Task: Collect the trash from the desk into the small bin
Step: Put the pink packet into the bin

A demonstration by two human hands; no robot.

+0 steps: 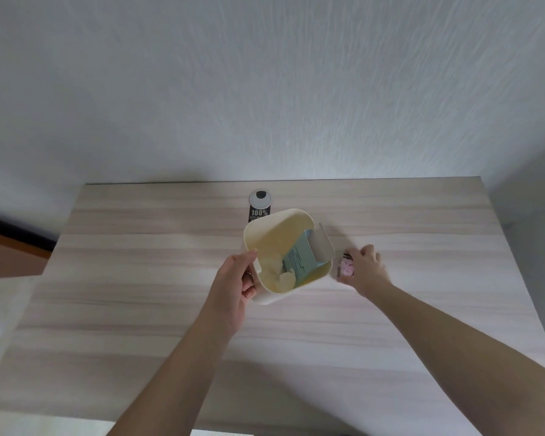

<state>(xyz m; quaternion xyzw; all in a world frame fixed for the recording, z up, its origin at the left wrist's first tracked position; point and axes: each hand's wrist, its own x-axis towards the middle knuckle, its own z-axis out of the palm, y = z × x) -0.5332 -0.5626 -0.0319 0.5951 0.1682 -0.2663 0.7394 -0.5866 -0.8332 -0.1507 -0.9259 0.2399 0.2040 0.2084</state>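
A small cream bin [276, 237] is tilted toward me over the middle of the wooden desk [139, 309]. My left hand [236, 284] grips its near left rim. Inside lie a teal carton [301, 259] with an open grey flap and some crumpled pale paper [280, 275]. Just right of the bin, my right hand [364, 267] closes over a small pink wrapper [346, 267] lying on the desk; the fingers cover part of it.
A black and white hang tag [259, 206] printed "100%" lies on the desk behind the bin, partly hidden by it. The desk's back edge meets a white wall [265, 89]. A white surface [0, 309] adjoins the desk on the left.
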